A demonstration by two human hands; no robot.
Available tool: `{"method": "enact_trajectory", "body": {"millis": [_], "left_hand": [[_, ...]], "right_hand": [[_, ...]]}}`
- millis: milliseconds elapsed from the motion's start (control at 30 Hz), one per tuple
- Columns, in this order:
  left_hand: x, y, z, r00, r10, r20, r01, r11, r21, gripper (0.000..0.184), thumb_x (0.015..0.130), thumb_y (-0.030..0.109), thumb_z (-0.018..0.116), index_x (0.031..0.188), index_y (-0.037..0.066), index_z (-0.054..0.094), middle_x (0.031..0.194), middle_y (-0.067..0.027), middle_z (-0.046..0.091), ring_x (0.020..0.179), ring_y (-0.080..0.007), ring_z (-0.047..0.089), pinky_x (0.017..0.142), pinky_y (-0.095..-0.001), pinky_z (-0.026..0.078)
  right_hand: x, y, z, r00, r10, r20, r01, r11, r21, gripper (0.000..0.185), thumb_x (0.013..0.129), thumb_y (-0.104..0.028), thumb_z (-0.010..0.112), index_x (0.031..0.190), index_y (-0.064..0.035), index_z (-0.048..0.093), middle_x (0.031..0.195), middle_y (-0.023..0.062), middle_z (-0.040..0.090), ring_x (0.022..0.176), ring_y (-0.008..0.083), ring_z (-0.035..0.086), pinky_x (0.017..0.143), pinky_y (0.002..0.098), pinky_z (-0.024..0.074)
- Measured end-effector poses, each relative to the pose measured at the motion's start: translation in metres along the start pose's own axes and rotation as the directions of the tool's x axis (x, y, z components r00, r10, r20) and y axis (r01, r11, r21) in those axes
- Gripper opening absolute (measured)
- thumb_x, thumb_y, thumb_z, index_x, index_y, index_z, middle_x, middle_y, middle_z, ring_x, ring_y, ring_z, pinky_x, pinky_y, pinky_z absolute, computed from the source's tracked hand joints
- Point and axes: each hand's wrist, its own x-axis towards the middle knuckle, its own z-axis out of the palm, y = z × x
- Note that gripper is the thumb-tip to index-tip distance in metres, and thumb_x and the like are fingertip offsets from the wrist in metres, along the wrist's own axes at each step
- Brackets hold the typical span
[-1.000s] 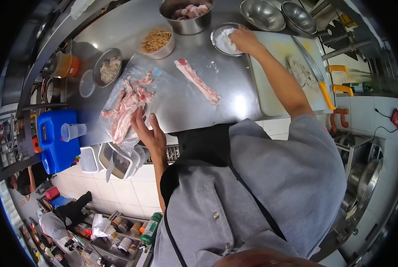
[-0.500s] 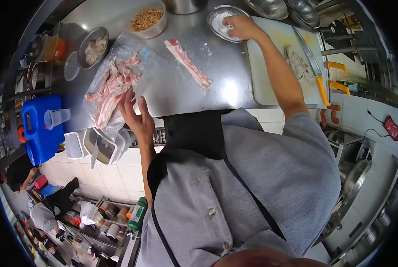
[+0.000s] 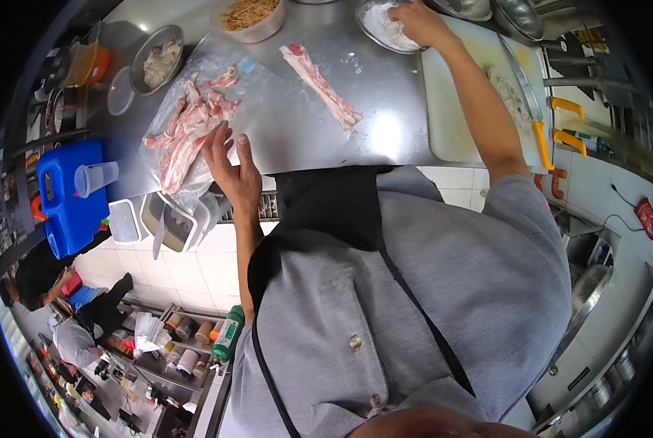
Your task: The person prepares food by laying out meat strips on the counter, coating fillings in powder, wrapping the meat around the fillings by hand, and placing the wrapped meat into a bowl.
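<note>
My right hand (image 3: 419, 25) is at a metal bowl (image 3: 367, 33) of white powder (image 3: 383, 20), its fingers closed together with the tips in the powder. My left hand (image 3: 233, 166) is open, fingers apart, beside a pile of raw meat pieces (image 3: 188, 120). The pile lies on a clear plastic bag (image 3: 250, 87). Its fingertips are at the pile's edge; whether they touch the meat I cannot tell. Between the hands, one long strip of raw meat (image 3: 319, 84) lies flat on the steel table (image 3: 290, 139).
On the right, a cutting board (image 3: 454, 117) holds a knife (image 3: 537, 131) with a yellow handle and pale scraps (image 3: 513, 95). A tub of thin sticks (image 3: 253, 18) and a bowl of pale pieces (image 3: 162, 62) stand farther back. A blue jug (image 3: 67, 197) is at left.
The head view has shifted, so the table appears higher and slightly farther right. My right hand stays at the powder bowl, and my left hand stays beside the meat pile.
</note>
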Motion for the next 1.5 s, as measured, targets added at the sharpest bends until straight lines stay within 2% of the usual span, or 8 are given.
{"method": "enact_trajectory", "body": {"millis": [100, 233, 467, 667, 800, 900, 1267, 1500], "left_hand": [[0.001, -0.004, -0.006, 1.0, -0.007, -0.007, 0.007, 1.0, 0.005, 0.034, 0.098, 0.018, 0.063, 0.126, 0.0, 0.059, 0.125, -0.0184, 0.054, 0.108, -0.0289, 0.059, 0.09, -0.0388, 0.051], [-0.002, -0.003, -0.001, 0.997, -0.076, 0.011, 0.077, 0.996, -0.041, 0.034, 0.098, 0.017, 0.063, 0.126, -0.002, 0.059, 0.127, -0.0182, 0.051, 0.108, -0.0283, 0.06, 0.09, -0.0378, 0.051], [-0.001, 0.004, 0.007, 0.997, -0.075, 0.035, 0.076, 0.997, -0.029, 0.032, 0.097, 0.018, 0.064, 0.123, 0.001, 0.061, 0.124, -0.0176, 0.055, 0.11, -0.0289, 0.058, 0.09, -0.0389, 0.051], [0.003, 0.003, 0.014, 0.994, -0.022, 0.104, 0.024, 1.0, -0.017, 0.03, 0.095, 0.017, 0.066, 0.121, 0.001, 0.062, 0.12, -0.0163, 0.057, 0.106, -0.0289, 0.06, 0.088, -0.0395, 0.051], [0.001, 0.002, 0.025, 0.982, 0.045, 0.182, -0.048, 0.999, 0.01, 0.028, 0.09, 0.01, 0.068, 0.116, 0.001, 0.065, 0.113, -0.0172, 0.061, 0.102, -0.0307, 0.061, 0.088, -0.0392, 0.05], [-0.003, 0.008, 0.039, 0.966, 0.076, 0.246, -0.076, 0.997, -0.01, 0.024, 0.084, 0.004, 0.07, 0.109, 0.001, 0.068, 0.108, -0.0165, 0.064, 0.101, -0.0326, 0.062, 0.087, -0.038, 0.05], [-0.016, 0.002, 0.111, 0.801, 0.417, 0.431, -0.408, 0.905, -0.118, 0.032, 0.071, 0.004, 0.072, 0.102, 0.003, 0.068, 0.108, -0.0166, 0.065, 0.107, -0.0361, 0.059, 0.095, -0.0436, 0.047], [-0.003, 0.008, 0.121, 0.765, 0.444, 0.467, -0.487, 0.873, -0.031, 0.025, 0.074, 0.019, 0.073, 0.097, 0.01, 0.07, 0.102, -0.0058, 0.061, 0.097, -0.0269, 0.058, 0.088, -0.0393, 0.049]], "right_hand": [[0.013, 0.02, -0.006, 0.917, -0.285, 0.279, 0.145, 0.89, 0.431, 0.033, 0.074, -0.018, 0.064, 0.103, -0.0055, 0.071, 0.105, 0.0189, 0.068, 0.105, 0.0369, 0.062, 0.094, 0.0457, 0.0466], [0.002, 0.016, -0.007, 0.994, -0.099, -0.044, 0.106, 0.966, 0.235, 0.036, 0.07, -0.016, 0.069, 0.105, -0.0068, 0.072, 0.103, 0.0189, 0.069, 0.1, 0.0376, 0.062, 0.093, 0.0454, 0.0468], [0.0, -0.01, -0.019, 0.993, -0.098, 0.065, 0.087, 0.984, 0.156, 0.029, 0.069, -0.009, 0.067, 0.098, -0.0075, 0.071, 0.098, 0.0184, 0.069, 0.096, 0.0386, 0.062, 0.092, 0.0454, 0.0468], [-0.002, -0.015, -0.032, 0.998, -0.043, 0.05, 0.03, 0.97, 0.239, 0.029, 0.07, -0.009, 0.065, 0.099, -0.005, 0.07, 0.098, 0.0204, 0.069, 0.097, 0.0399, 0.061, 0.093, 0.0468, 0.0452], [-0.026, -0.067, -0.078, 0.953, -0.049, -0.299, 0.204, 0.833, 0.514, 0.022, 0.077, -0.015, 0.066, 0.097, -0.0049, 0.069, 0.095, 0.0208, 0.068, 0.096, 0.0401, 0.061, 0.093, 0.0488, 0.0447], [-0.058, -0.11, -0.058, 0.948, -0.266, -0.174, 0.318, 0.794, 0.518, 0.031, 0.075, -0.007, 0.07, 0.105, -0.0077, 0.066, 0.107, 0.0075, 0.065, 0.105, 0.0319, 0.058, 0.091, 0.0405, 0.0494], [-0.115, -0.166, -0.038, 0.897, -0.355, -0.264, 0.441, 0.752, 0.49, 0.043, 0.076, -0.004, 0.065, 0.118, -0.012, 0.067, 0.115, 0.0126, 0.06, 0.107, 0.0355, 0.056, 0.089, 0.0432, 0.0513], [-0.123, -0.168, -0.049, 0.881, -0.438, -0.18, 0.472, 0.78, 0.41, 0.012, 0.074, -0.007, 0.067, 0.085, -0.0028, 0.065, 0.086, 0.0093, 0.053, 0.086, 0.0311, 0.055, 0.064, 0.0443, 0.0521]]}}
